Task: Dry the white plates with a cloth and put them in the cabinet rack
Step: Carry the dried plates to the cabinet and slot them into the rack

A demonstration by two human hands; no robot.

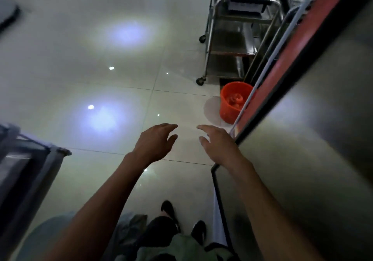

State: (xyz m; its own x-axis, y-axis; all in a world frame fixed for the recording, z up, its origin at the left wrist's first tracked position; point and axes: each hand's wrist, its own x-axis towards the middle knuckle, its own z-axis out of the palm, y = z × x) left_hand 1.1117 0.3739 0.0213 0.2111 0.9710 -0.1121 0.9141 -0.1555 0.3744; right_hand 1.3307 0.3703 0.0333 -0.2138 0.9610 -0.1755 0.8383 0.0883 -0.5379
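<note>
Both hands empty: left hand [154, 141] and right hand [217, 145] reach fwd side by side, fingers loosely spread, prob. in transit toward the next pickup. No white plates, cloth or cabinet rack in view. You stand on glossy pale tiled floor [80, 48]. Brushed steel counter [302, 139] at right; wheeled steel trolley [230, 44] and orange plastic bucket [235, 101] ahead.

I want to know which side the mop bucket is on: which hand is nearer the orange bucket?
Right. The right hand reaches forward just below and left of the orange bucket in the head view; the left hand is farther left, beyond the right hand.
</note>
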